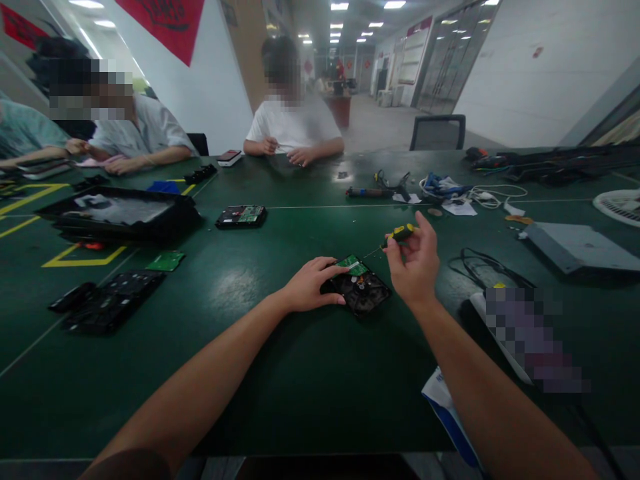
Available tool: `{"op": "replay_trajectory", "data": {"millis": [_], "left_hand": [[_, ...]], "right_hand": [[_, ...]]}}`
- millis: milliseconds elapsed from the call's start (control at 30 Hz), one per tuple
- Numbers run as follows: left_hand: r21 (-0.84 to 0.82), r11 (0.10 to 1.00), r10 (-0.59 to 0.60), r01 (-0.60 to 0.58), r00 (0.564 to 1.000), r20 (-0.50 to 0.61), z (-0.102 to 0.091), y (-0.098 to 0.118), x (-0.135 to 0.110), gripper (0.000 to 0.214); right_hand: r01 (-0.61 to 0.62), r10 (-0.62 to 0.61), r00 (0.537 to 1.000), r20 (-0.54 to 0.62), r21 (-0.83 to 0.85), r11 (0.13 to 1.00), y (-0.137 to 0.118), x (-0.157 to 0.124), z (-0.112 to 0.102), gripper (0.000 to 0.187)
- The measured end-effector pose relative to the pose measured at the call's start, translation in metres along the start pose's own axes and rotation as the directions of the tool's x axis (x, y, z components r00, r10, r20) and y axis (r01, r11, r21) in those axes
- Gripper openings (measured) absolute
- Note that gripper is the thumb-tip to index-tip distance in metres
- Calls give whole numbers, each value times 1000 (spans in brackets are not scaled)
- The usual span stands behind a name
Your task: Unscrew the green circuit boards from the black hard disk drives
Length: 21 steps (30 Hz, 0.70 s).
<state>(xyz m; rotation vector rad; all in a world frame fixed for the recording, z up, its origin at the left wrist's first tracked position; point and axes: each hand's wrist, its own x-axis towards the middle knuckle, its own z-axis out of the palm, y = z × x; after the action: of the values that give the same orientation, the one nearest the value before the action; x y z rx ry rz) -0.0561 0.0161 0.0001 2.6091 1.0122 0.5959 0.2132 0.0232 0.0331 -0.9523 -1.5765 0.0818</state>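
Observation:
A hard drive (367, 297) lies on the green table with its green circuit board (354, 265) facing up. My left hand (315, 285) grips it from the left side, thumb at the near edge and fingers over the board. My right hand (414, 267) holds a screwdriver (400, 233) with a yellow and dark green handle. Its thin shaft points left and down toward the board's far right edge. Whether the tip touches a screw is too small to tell.
To the left lie another hard drive (241, 217), a black tray (125, 213), black drive parts (120, 300) and a loose circuit board (166, 261). Cables (493, 267) and a grey metal box (583, 247) are on the right. Co-workers (295, 127) sit across the table.

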Motion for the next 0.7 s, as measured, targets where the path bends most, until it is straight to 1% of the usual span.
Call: {"op": "replay_trajectory", "data": {"millis": [67, 100, 200, 400, 700], "left_hand": [[4, 1000, 2, -2, 1000, -1, 0, 0, 0, 76], [5, 1000, 3, -3, 1000, -2, 0, 0, 0, 76], [4, 1000, 9, -9, 1000, -1, 0, 0, 0, 76], [6, 1000, 12, -12, 1000, -13, -2, 3, 0, 75], [8, 1000, 13, -13, 1000, -1, -4, 5, 0, 75]], "right_hand": [[-27, 27, 999, -37, -8, 1000, -2, 0, 0, 66], [-37, 37, 999, -38, -17, 999, -4, 0, -1, 62], [-43, 43, 999, 3, -30, 999, -8, -1, -1, 57], [-81, 80, 995, 66, 11, 997, -10, -5, 2, 57], [-52, 53, 994, 94, -16, 999, -8, -5, 2, 58]]}}
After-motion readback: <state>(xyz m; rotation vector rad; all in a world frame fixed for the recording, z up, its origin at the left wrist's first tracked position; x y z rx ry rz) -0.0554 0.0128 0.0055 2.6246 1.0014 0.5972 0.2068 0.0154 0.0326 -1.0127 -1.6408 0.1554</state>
